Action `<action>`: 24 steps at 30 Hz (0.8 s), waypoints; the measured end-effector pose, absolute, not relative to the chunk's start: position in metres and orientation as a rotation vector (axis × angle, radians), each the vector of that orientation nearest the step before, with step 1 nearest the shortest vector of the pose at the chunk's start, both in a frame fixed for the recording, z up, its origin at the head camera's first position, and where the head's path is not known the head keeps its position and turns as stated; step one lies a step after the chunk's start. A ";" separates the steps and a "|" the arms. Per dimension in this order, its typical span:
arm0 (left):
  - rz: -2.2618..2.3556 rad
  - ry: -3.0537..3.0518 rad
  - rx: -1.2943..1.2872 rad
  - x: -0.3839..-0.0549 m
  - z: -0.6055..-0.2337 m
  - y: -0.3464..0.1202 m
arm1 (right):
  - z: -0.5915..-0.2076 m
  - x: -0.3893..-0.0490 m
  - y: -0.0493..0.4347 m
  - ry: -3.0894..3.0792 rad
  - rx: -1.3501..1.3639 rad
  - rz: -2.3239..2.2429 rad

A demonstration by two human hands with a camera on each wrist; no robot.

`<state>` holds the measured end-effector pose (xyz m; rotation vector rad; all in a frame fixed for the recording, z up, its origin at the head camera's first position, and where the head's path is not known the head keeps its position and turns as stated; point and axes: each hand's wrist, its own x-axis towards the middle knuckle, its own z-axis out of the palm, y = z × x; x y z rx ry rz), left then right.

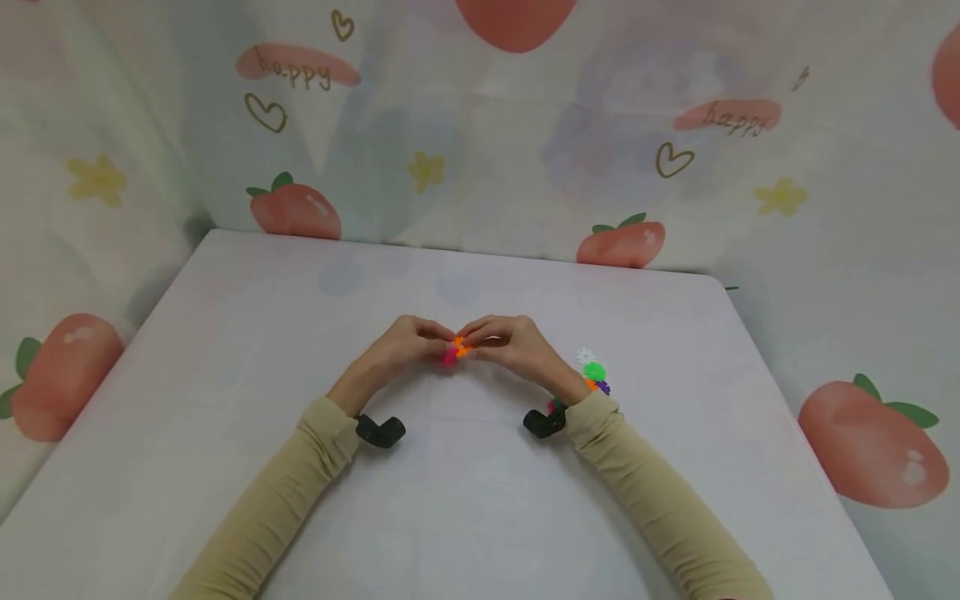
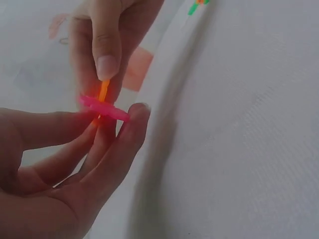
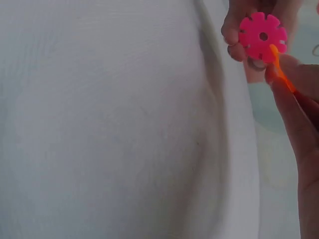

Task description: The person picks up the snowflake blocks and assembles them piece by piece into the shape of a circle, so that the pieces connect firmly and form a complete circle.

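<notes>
Pink plastic disc (image 3: 254,33) is pinched by left hand (image 1: 406,342), orange plastic disc (image 2: 103,90) by right hand (image 1: 517,342), joining seemingly underway, needing alignment.

At the centre of the head view, you have a hot-pink disc (image 1: 449,357) and a bright orange piece (image 1: 461,347); right of centre, white, green, orange and purple pieces (image 1: 595,372). Your sleeves (image 1: 258,508) are beige, the surface (image 1: 450,517) white, the pale backdrop (image 1: 495,208) patterned with red fruit (image 1: 873,446), yellow flowers (image 1: 427,171) and brown hearts (image 1: 674,160).
</notes>
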<state>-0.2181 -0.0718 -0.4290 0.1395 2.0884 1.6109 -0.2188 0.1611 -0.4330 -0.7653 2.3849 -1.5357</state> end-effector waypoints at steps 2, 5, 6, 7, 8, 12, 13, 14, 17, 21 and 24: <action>1.564 2.129 0.149 -0.218 -0.432 -0.070 | -0.434 -0.219 0.160 2.370 -0.779 -1.505; 1.552 2.152 0.156 -0.217 -0.436 -0.067 | -0.436 -0.218 0.159 2.358 -0.772 -1.478; 1.561 2.145 0.149 -0.217 -0.437 -0.067 | -0.436 -0.219 0.159 2.357 -0.769 -1.472; 1.566 2.147 0.145 -0.217 -0.437 -0.067 | -0.437 -0.219 0.159 2.359 -0.762 -1.467; 1.572 2.144 0.137 -0.216 -0.437 -0.066 | -0.437 -0.218 0.160 2.365 -0.756 -1.459; 1.598 2.125 0.089 -0.215 -0.437 -0.067 | -0.435 -0.219 0.165 2.422 -0.726 -1.418; 1.604 2.121 0.073 -0.215 -0.436 -0.067 | -0.434 -0.218 0.167 2.443 -0.714 -1.399; 1.608 2.120 0.065 -0.214 -0.436 -0.068 | -0.433 -0.218 0.170 2.466 -0.701 -1.377; 1.601 2.151 0.061 -0.215 -0.436 -0.070 | -0.431 -0.218 0.178 2.514 -0.644 -1.320; 1.582 2.201 0.088 -0.215 -0.435 -0.073 | -0.428 -0.217 0.191 2.542 -0.596 -1.285; 1.584 2.200 0.106 -0.216 -0.436 -0.075 | -0.426 -0.216 0.203 2.567 -0.583 -1.258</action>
